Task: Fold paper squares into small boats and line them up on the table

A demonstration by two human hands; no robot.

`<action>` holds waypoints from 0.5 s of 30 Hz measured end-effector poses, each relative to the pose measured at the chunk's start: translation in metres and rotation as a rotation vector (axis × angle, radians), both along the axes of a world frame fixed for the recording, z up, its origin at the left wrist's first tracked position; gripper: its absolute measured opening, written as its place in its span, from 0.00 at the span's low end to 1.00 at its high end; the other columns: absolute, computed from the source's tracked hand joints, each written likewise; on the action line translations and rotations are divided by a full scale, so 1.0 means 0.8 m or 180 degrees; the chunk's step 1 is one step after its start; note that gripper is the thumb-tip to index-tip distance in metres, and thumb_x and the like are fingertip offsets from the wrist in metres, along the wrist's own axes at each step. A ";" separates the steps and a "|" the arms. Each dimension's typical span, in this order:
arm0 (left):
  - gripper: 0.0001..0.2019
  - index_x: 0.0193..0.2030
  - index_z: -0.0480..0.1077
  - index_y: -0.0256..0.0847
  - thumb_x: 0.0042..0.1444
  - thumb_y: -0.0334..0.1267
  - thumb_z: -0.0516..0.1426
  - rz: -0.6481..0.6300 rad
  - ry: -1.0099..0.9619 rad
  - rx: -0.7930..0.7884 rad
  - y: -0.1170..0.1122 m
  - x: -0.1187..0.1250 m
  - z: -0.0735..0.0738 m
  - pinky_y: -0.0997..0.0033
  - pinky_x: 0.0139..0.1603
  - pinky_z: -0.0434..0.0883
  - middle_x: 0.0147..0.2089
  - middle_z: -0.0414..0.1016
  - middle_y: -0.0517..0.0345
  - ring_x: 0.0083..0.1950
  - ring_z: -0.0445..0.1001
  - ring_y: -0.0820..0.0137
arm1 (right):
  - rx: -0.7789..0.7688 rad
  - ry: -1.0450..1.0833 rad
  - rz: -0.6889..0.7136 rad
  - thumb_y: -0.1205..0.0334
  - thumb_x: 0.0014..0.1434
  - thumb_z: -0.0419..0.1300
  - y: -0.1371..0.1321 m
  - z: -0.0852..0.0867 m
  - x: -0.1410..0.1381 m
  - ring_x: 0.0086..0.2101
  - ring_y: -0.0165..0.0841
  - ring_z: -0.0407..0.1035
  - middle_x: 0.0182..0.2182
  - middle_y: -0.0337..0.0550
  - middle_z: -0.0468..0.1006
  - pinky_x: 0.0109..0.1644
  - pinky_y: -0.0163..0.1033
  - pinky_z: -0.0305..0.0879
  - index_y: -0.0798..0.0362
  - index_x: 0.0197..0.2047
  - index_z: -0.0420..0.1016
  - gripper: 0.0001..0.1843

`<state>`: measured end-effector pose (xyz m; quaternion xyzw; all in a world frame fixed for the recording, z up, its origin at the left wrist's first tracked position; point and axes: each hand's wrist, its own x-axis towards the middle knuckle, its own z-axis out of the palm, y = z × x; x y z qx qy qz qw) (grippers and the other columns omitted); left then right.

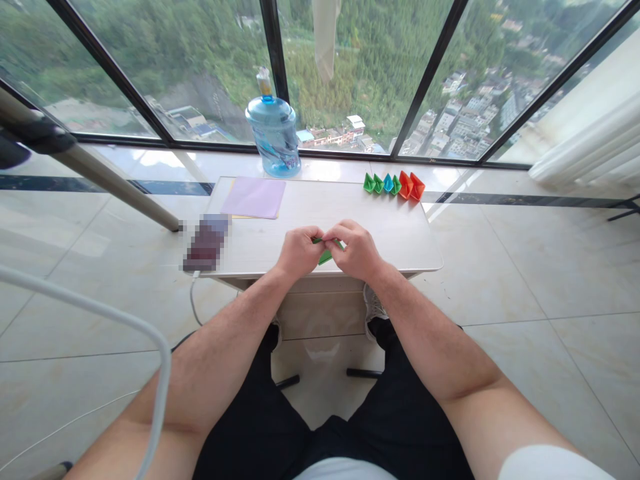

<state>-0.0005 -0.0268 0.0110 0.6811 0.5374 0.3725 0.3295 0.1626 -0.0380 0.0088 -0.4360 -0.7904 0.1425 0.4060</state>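
A small piece of folded green paper (327, 253) is pinched between my two hands, just above the front part of the white table (390, 247). My left hand (301, 250) grips its left end, and my right hand (354, 248) holds the other side with thumb and fingers. The hands nearly touch, so much of the paper is hidden. Toward the table's back right corner stands a row of folded paper boats (393, 185), green, blue and orange-red.
Purple paper sheets (255, 197) lie at the table's back left. A pixelated device (206, 243) with a white cable rests at the left edge. Behind the table, a blue water jug (274, 137) stands by the window. A pole (125, 180) slants in from the left.
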 end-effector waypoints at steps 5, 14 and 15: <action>0.09 0.22 0.76 0.37 0.47 0.39 0.59 0.0033 -0.0118 -0.0092 0.000 0.000 0.004 0.74 0.29 0.60 0.20 0.70 0.64 0.27 0.64 0.74 | -0.0081 -0.0050 -0.0058 0.70 0.60 0.59 -0.001 0.003 -0.001 0.41 0.36 0.72 0.36 0.44 0.78 0.48 0.40 0.69 0.50 0.38 0.81 0.09; 0.09 0.21 0.75 0.36 0.45 0.39 0.59 -0.0014 -0.0190 -0.0190 0.000 0.001 0.006 0.75 0.27 0.59 0.19 0.68 0.64 0.26 0.62 0.75 | -0.0217 -0.0011 -0.0069 0.70 0.59 0.59 -0.003 0.006 -0.002 0.37 0.33 0.71 0.36 0.43 0.77 0.44 0.39 0.68 0.50 0.37 0.81 0.09; 0.09 0.21 0.76 0.36 0.45 0.39 0.59 -0.0034 -0.0192 -0.0184 0.000 0.000 0.006 0.75 0.28 0.59 0.20 0.69 0.64 0.27 0.63 0.75 | -0.0210 0.0009 -0.0046 0.70 0.59 0.59 -0.003 0.007 -0.002 0.37 0.33 0.71 0.36 0.43 0.77 0.43 0.38 0.67 0.50 0.37 0.81 0.09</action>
